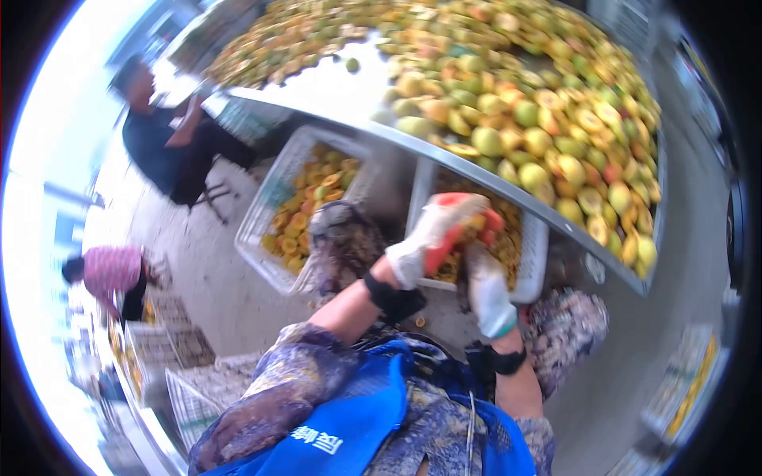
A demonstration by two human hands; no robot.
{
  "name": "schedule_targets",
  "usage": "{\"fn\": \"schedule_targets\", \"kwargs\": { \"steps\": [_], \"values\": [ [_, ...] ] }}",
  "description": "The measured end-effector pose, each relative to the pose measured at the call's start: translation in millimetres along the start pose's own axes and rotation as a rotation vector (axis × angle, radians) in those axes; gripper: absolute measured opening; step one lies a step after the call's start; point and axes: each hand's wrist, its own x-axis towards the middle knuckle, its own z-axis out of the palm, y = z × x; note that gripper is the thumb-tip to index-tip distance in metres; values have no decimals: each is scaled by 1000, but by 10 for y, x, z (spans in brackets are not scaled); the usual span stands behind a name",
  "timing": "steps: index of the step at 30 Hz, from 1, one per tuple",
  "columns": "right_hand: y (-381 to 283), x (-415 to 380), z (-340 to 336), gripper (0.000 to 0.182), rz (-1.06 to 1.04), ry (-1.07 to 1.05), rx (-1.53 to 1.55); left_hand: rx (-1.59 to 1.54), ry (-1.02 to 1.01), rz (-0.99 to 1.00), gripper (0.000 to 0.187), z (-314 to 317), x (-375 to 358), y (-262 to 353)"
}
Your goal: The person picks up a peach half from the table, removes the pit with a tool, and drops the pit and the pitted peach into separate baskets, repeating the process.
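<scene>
- Fruit halves fill the white crate directly beneath both gloved hands; motion blur keeps single pieces from being told apart, so no long axis or pointing direction can be read.
- Left hand, in a white and orange glove, has fingers curled over the crate's fruit; what they grip is hidden.
- Right hand reaches down just beside the left hand's fingers, its fingertips hidden behind them; its grip cannot be told.
- Second crate sits well away from the fingers.
- Table heaped with fruit lies beyond the fingertips.
</scene>
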Motion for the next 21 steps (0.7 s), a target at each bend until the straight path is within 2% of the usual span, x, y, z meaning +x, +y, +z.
{"fn": "schedule_targets", "kwargs": {
  "steps": [2, 4, 5, 7, 9, 10, 11, 13, 16, 18, 21],
  "values": [
    [-280, 16, -169, 55, 459, -145, 93, -22, 62, -31, 40, -6, 133, -89],
    [-468, 27, -73, 57, 519, -73, 103, 152, 159, -42, 44, 63, 132, -62],
    [-506, 19, -71, 56, 541, -66, 138, 51, 155, 109, 43, 86, 158, -175],
    [-514, 3, -36, 56, 541, -98, 158, 126, 126, -6, 41, 73, -48, 75],
    [-459, -14, -7, 55, 607, -109, 248, 174, 116, 233, 38, 40, -87, -25],
    [-361, -21, -64, 55, 651, -127, 316, 178, 116, 285, 38, 43, -150, -72],
    [-307, -16, -75, 56, 695, -143, 385, 262, 174, 404, 42, 47, -175, -188],
    [-358, 18, 1, 58, 678, -111, 276, 289, 277, 615, 46, 56, -136, -300],
    [-379, 52, 42, 57, 676, -90, 221, -48, 204, 375, 46, 39, -193, -246],
    [-244, 82, -32, 54, 663, -93, 168, -118, 188, 347, 44, -22, -174, -271],
    [-7, 86, 35, 48, 419, -17, 42, -168, 213, 351, 41, -45, -136, -337]
  ]
}}
